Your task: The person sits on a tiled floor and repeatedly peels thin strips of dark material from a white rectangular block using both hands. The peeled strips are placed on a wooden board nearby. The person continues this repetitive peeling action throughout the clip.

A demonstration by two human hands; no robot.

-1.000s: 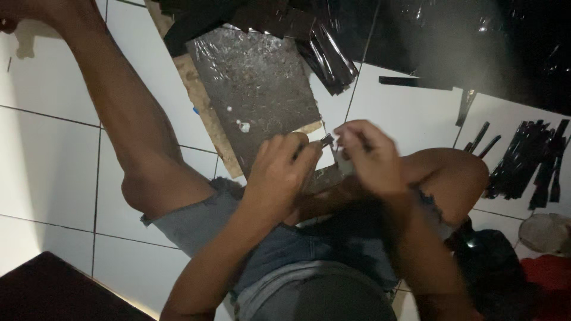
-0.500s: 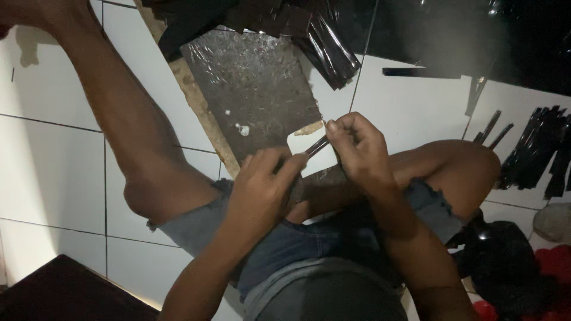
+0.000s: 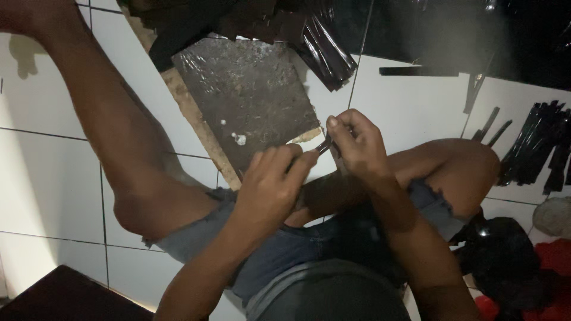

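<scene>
I sit on a white tiled floor with my legs spread. My left hand (image 3: pixel 273 184) and my right hand (image 3: pixel 357 145) meet in front of me, both pinching a small thin dark strip (image 3: pixel 324 144) between their fingertips. Just beyond the hands lies a dark, stained board (image 3: pixel 250 98) on a wooden slab. How the strip is shaped is hard to tell in the dim light.
Shiny black plastic sheets (image 3: pixel 321 35) lie at the far edge of the board. A pile of cut black strips (image 3: pixel 538 148) rests on the tiles at the right, with loose strips (image 3: pixel 416 71) nearby. A black bag (image 3: pixel 499 255) and red cloth (image 3: pixel 553 261) sit at the lower right.
Both hands have stayed together on the small strip, with the fingers shifting slightly along it. The view has moved a little.
</scene>
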